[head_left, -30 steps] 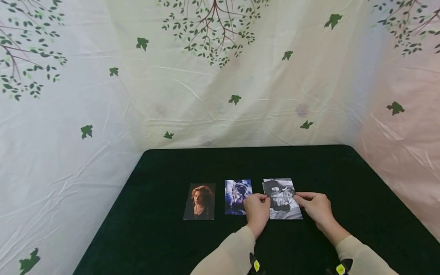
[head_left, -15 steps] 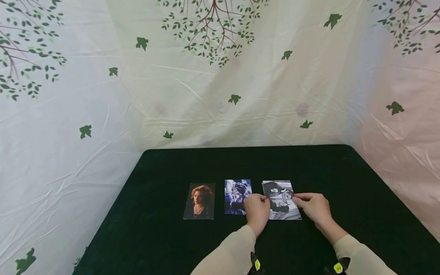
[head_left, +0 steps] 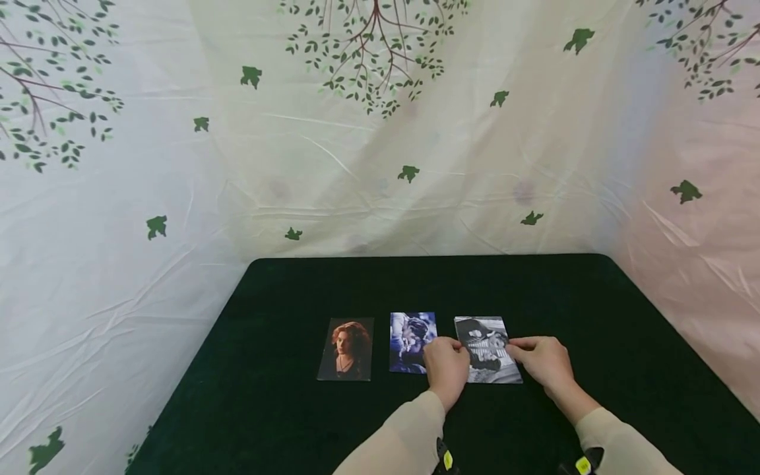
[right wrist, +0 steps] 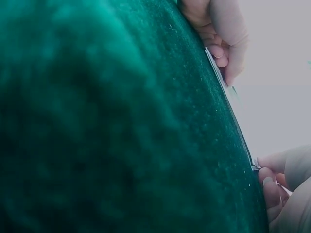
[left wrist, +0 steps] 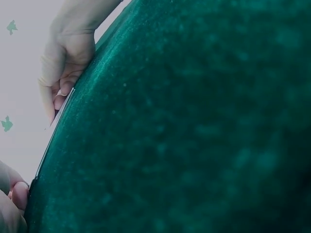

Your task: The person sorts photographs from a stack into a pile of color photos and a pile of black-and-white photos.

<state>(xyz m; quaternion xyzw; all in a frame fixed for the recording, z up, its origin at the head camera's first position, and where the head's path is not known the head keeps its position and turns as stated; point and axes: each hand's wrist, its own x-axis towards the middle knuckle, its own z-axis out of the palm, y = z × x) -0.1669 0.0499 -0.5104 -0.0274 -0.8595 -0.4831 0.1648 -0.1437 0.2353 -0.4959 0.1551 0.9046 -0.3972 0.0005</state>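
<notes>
A black-and-white photo card point(head_left: 488, 356) lies flat on the dark green table, the rightmost of the cards in a row. My left hand point(head_left: 446, 371) pinches its left edge between thumb and fingers. At its right edge, my right hand point(head_left: 545, 364) pinches it the same way. The left wrist view shows the card edge-on as a thin strip point(left wrist: 52, 136), my left hand point(left wrist: 9, 206) at its near end and my right hand point(left wrist: 68, 56) beyond. In the head view, the left hand partly covers the blue photo card point(head_left: 410, 336) beside it.
A dark photo card with a portrait point(head_left: 346, 353) lies at the left of the row. The dark green velvety tabletop point(head_left: 267, 422) has rounded far corners. Pale curtains point(head_left: 332, 198) with leaf prints hang behind and at both sides.
The black-and-white card's top has slid slightly toward me. A pale sliver of another layer at its left edge no longer shows. Both hands have kept nearly the same place.
</notes>
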